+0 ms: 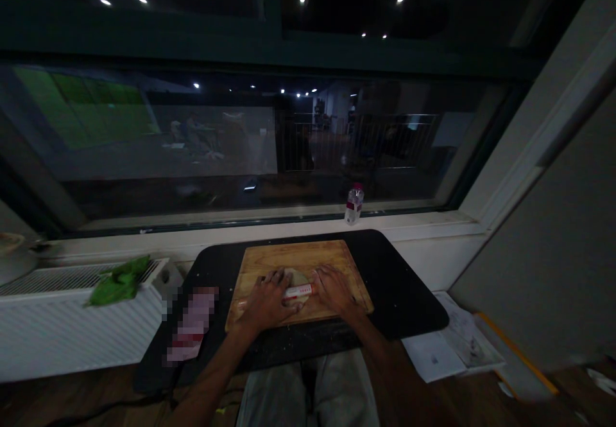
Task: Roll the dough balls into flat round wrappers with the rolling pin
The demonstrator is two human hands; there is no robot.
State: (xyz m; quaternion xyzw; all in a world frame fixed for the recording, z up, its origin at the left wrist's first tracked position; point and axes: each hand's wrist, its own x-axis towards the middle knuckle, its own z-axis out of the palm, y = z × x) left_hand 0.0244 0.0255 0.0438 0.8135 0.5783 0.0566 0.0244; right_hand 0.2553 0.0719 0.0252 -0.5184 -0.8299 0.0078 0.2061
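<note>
A rolling pin [298, 291] with a white label and red print lies across the wooden board [274, 255]. My left hand [269, 300] grips its left part, and a bit of the wooden end shows beyond that hand. On the right part rests my right hand [334, 289], with its fingers over the pin. Beneath the pin is a flat, pale round of dough [297, 277], partly covered by both hands.
The board sits on a black table [394, 286]. A pinkish blurred packet [195, 324] lies at its left. A bottle with a pink cap [354, 205] stands on the windowsill. A green cloth [118, 280] hangs on the radiator [77, 337]. Papers [436, 353] lie at lower right.
</note>
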